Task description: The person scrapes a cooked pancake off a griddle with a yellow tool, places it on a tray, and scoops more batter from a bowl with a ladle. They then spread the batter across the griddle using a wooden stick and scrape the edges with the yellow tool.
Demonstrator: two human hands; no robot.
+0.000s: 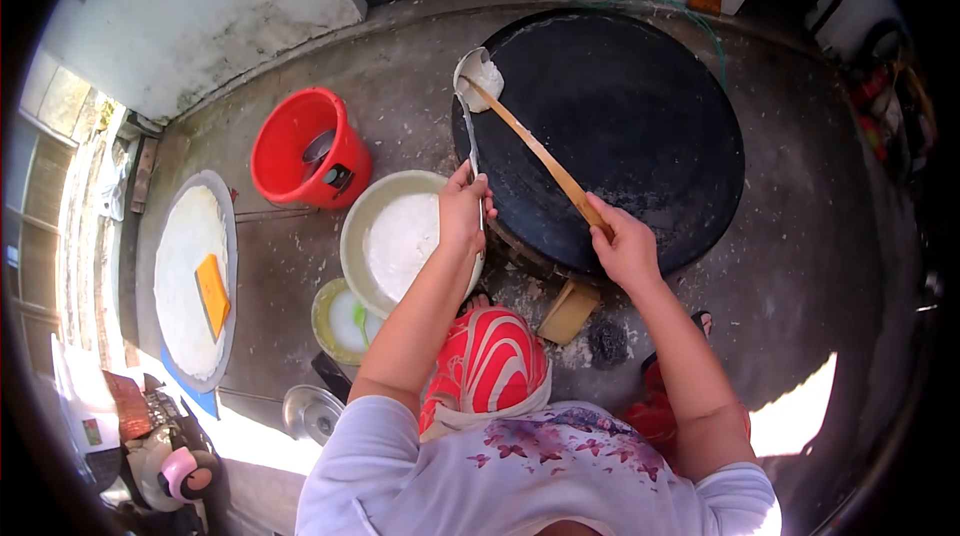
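Note:
My left hand [463, 208] is closed around the handle of a metal ladle [467, 66], whose bowl is tipped at the left rim of a large round black griddle [620, 136]. White batter [488, 90] lies at that rim, beside and under the ladle's bowl. In my right hand [626, 244] is a long, flat wooden stick [542, 154], gripped near its lower end. It slants across the griddle, and its far tip meets the ladle bowl. Just below my left hand stands a pale tub [352, 254] of white batter, partly hidden by my forearm.
A red bucket [345, 171] stands left of the tub. Nearer me are a smaller bowl [322, 321] with a green spoon [361, 318] and a metal lid [312, 414]. Farther left, a yellow scraper [212, 294] rests on a round white sheet [185, 266]. A wooden block [569, 313] lies by the griddle's base.

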